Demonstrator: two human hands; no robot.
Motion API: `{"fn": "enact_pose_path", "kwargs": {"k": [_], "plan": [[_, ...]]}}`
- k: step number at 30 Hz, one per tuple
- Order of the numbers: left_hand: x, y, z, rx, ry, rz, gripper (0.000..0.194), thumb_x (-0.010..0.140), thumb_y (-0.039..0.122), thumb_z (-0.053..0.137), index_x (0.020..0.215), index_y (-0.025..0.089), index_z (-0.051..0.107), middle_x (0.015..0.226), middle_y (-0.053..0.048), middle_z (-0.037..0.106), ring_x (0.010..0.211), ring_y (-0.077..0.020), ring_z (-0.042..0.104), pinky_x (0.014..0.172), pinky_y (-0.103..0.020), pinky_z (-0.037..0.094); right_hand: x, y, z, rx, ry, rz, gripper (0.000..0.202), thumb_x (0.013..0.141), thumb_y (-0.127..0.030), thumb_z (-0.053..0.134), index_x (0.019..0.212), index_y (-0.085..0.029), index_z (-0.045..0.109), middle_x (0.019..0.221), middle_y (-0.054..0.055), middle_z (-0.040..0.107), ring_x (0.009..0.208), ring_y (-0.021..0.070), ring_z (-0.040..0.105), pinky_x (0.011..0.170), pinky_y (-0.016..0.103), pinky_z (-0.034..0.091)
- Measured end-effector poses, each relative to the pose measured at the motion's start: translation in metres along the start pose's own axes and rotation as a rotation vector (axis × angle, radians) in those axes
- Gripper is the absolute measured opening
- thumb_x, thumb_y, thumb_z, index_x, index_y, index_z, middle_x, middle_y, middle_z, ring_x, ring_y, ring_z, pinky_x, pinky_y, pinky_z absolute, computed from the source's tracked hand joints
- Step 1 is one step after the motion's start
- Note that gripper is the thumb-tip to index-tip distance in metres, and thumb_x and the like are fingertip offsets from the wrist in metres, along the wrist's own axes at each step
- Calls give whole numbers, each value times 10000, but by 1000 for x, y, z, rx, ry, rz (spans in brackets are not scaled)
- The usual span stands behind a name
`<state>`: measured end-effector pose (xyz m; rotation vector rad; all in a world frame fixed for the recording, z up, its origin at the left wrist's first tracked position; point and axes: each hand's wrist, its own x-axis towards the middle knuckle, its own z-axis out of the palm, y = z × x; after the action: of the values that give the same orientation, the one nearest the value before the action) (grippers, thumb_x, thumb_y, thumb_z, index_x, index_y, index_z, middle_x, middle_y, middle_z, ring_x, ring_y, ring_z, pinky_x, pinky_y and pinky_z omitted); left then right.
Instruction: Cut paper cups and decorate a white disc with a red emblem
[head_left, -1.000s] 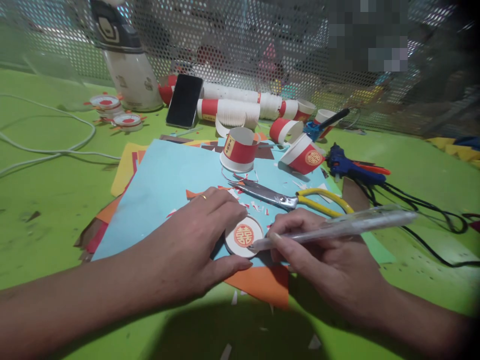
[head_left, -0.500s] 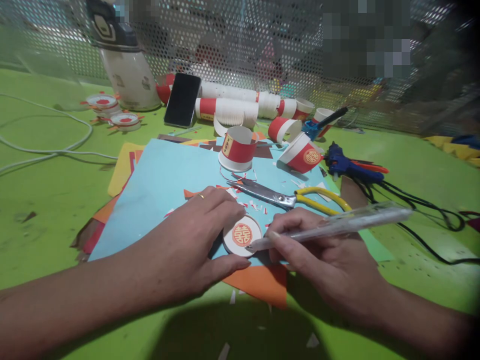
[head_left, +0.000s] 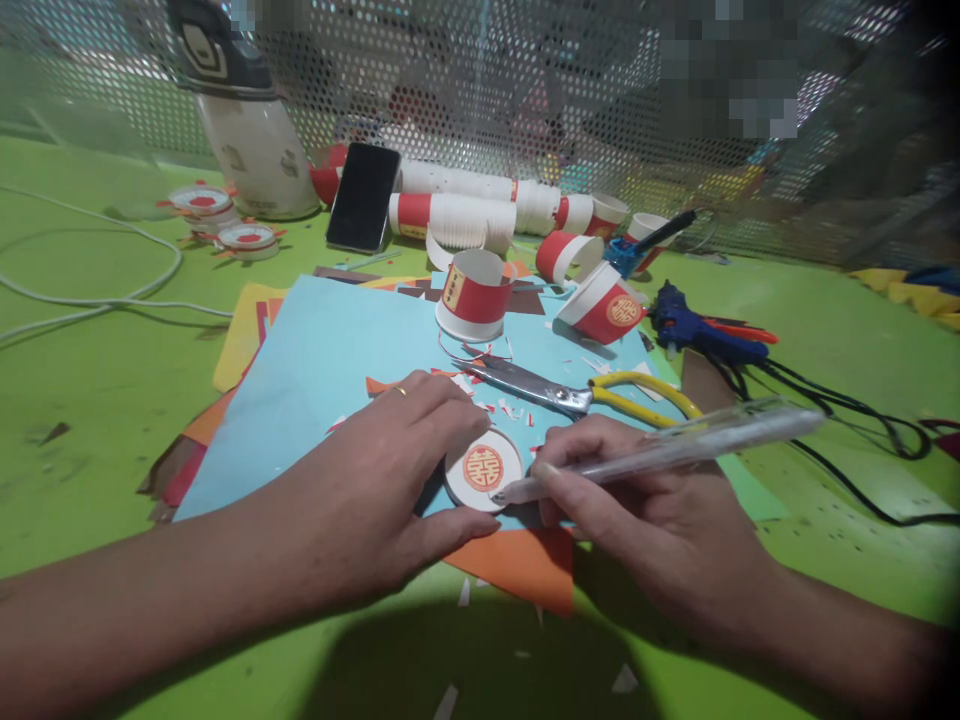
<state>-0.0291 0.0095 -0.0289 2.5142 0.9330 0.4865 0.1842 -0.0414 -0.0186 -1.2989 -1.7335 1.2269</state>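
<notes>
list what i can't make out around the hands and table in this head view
All in the head view:
Upper rim of the white disc: covered by the left hand.
Lower fingers of the right hand: hidden beneath the hand itself.
Whether the pen touches the disc: tip too small.
Lettering on the upright red cup: too small.
End of the black cord: cut off by the right edge.
Background beyond the mesh screen: blurred, partly pixelated.

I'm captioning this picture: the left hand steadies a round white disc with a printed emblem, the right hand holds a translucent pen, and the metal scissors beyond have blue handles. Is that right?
Not quite: the head view shows yellow handles on the metal scissors, not blue. The left hand does steady the disc, and the right hand holds the pen.
</notes>
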Motion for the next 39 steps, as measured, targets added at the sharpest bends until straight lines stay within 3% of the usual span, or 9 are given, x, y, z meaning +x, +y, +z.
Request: {"fn": "enact_pose_path", "kwargs": {"k": [21,39], "plan": [[-6,3,-1,36,40,36,281,853,335,620,1059,183,505,1098,-103,539,997,-264,497,793,-425,466,0,1,0,-28,56,-22,122,928,-354,557,889,-247,603,632,-29,635,556,116,579,508,218,475],[-7,7,-3,84,62,50,279,868,350,594,1077,183,515,1088,-108,564,1012,-271,518,811,-424,482,-4,3,-2,-11,-15,-8,159,934,-368,541,877,-235,606,713,-2,625,634,153,600,575,288,451]]}}
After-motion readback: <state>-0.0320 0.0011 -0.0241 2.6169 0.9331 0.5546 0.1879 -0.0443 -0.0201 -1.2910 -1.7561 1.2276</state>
